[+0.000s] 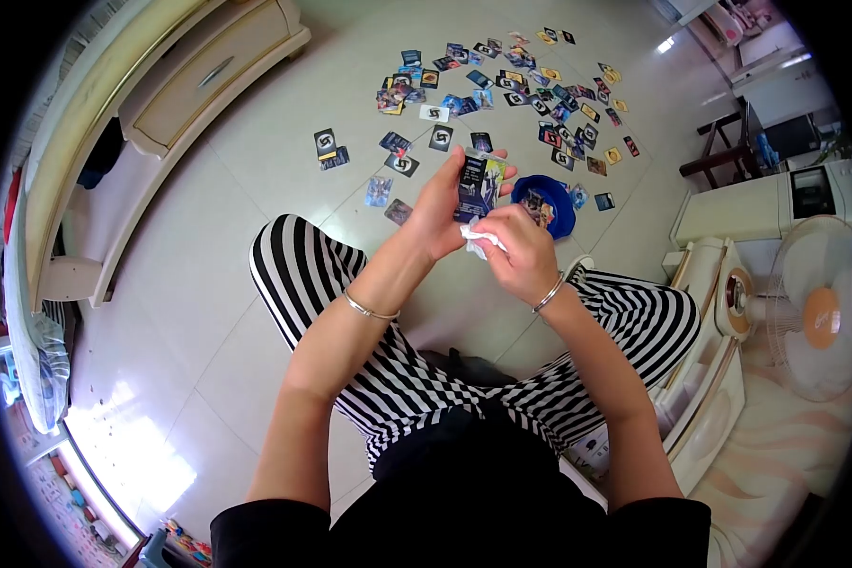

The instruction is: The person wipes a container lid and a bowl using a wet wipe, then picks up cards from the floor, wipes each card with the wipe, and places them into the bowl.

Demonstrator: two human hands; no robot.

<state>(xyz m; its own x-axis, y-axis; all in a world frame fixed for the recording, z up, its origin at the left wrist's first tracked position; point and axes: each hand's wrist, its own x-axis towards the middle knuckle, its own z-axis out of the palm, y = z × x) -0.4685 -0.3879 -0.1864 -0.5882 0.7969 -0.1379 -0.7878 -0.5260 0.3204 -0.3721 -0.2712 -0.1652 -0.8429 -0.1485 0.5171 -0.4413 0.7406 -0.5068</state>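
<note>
My left hand [437, 210] holds a dark trading card [473, 194] with a yellow and white picture along one side, its thumb by the upper left edge. Fingertips of that hand show past the card's far side. Pinched in my right hand [521, 248] is a crumpled white tissue [484, 239], close against the card's lower edge. Whether the tissue presses on the card I cannot tell. Just beyond my right hand stands a blue bowl [563, 194] with cards inside, partly hidden by the hand.
Many loose cards [440, 138] lie scattered over the tiled floor [227, 199] ahead. A cream drawer cabinet [208, 76] stands at the left. On the right are a standing fan [819, 308] and a dark wooden chair [729, 142]. My striped legs [298, 270] flank the work area.
</note>
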